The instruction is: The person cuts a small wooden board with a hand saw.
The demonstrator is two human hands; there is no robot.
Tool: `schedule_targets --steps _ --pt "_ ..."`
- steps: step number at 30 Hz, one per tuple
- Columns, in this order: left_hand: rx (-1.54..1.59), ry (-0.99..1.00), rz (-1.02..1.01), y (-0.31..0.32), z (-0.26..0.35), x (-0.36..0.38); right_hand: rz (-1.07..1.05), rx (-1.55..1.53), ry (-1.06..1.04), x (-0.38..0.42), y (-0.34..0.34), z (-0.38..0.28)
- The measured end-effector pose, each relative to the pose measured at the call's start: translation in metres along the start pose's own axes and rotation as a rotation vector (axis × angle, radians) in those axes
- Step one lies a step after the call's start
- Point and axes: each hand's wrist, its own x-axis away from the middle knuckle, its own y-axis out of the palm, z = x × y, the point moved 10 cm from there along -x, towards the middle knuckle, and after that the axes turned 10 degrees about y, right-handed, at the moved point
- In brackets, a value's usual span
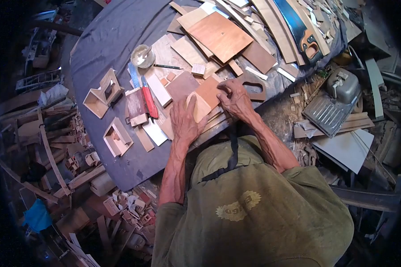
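My left hand (186, 120) lies on a pale wooden piece (200, 107) near the table's front edge, its thumb and fingers against the sides. A reddish-brown thin board (208, 91) is partly under and beyond that piece. At this board's right side is my right hand (236, 99), fingers curled and pinched together; anything between the fingertips is too small to make out. A darker flat board (182, 84) lies just beyond my left hand. To the left are a red-handled knife (149, 101) and a white strip (158, 90).
Small wooden box assemblies (117, 138) stand on the dark tablecloth (91, 58) at left. A glue pot (143, 56), a pencil (167, 66) and a large orange-brown board (220, 35) are farther back. A handsaw (298, 29) lies back right, and a metal sink (327, 109) beyond the table.
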Motion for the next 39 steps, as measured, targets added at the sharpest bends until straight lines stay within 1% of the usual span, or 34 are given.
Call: schedule_targets --steps 5,8,9,12,13,15,16,18,19,22,23,24,25,26,27,28,29,30,32,34,35,38,39 --pt "-0.002 0.007 0.021 0.002 -0.002 0.002 -0.008 0.028 0.0 0.0 0.001 -0.001" --pt "-0.005 0.008 0.01 0.002 -0.002 0.003 0.004 0.028 -0.034 0.002 0.002 -0.003" --pt "-0.01 0.003 0.014 0.001 -0.002 0.003 -0.007 0.051 -0.003 0.0 0.005 0.002" --pt "-0.021 -0.005 0.022 -0.002 -0.001 0.004 0.253 0.206 -0.142 0.007 -0.014 -0.035" --pt "-0.018 -0.004 0.026 -0.003 -0.001 0.004 0.281 0.182 -0.217 0.006 -0.015 -0.049" --pt "-0.015 0.007 0.049 -0.002 0.0 0.004 0.182 0.125 -0.247 -0.004 0.008 -0.06" --pt "-0.013 -0.008 0.024 0.002 -0.003 0.006 0.135 0.097 -0.261 -0.01 0.022 -0.069" --pt "-0.01 -0.037 -0.024 0.009 -0.008 0.009 -0.099 0.202 -0.235 -0.02 0.067 -0.098" --pt "0.036 -0.076 -0.022 0.008 -0.008 0.008 -0.15 0.231 -0.253 -0.018 0.086 -0.116" --pt "0.051 -0.184 -0.326 0.046 -0.022 0.014 -0.339 0.333 -0.313 -0.014 0.157 -0.146" --pt "0.028 -0.117 -0.041 0.025 -0.015 0.018 -0.373 0.347 -0.323 -0.009 0.176 -0.155" --pt "0.119 -0.14 -0.068 0.037 -0.019 0.022 -0.406 0.362 -0.335 -0.004 0.194 -0.165" --pt "0.007 -0.094 -0.124 0.028 -0.016 0.021 -0.505 0.418 -0.265 -0.003 0.22 -0.163" --pt "-0.104 -0.047 -0.181 0.021 -0.013 0.02 -0.447 0.399 -0.281 -0.001 0.226 -0.173" --pt "-0.123 -0.02 -0.132 0.041 -0.022 0.022 -0.388 0.379 -0.297 0.003 0.23 -0.181" --pt "-0.122 -0.001 -0.07 0.045 -0.024 0.023 -0.33 0.359 -0.311 0.004 0.233 -0.186" --pt "-0.121 0.019 -0.009 0.044 -0.023 0.025 -0.362 0.329 -0.342 0.005 0.241 -0.191" --pt "-0.12 0.04 0.051 0.044 -0.023 0.026 -0.361 0.404 -0.418 0.005 0.248 -0.195" --pt "-0.071 0.044 0.092 0.044 -0.023 0.028 -0.356 0.552 -0.569 0.009 0.25 -0.215" --pt "-0.04 0.059 0.162 0.04 -0.021 0.034 -0.339 0.589 -0.599 -0.007 0.288 -0.195" --pt "-0.011 0.038 0.126 0.048 -0.024 0.033 -0.321 0.588 -0.606 -0.01 0.29 -0.197" --pt "0.073 0.054 0.247 0.044 -0.024 0.038 -0.5 0.602 -0.528 -0.02 0.301 -0.194" --pt "0.14 0.038 0.234 0.048 -0.027 0.039 -0.555 0.595 -0.517 -0.022 0.301 -0.195"
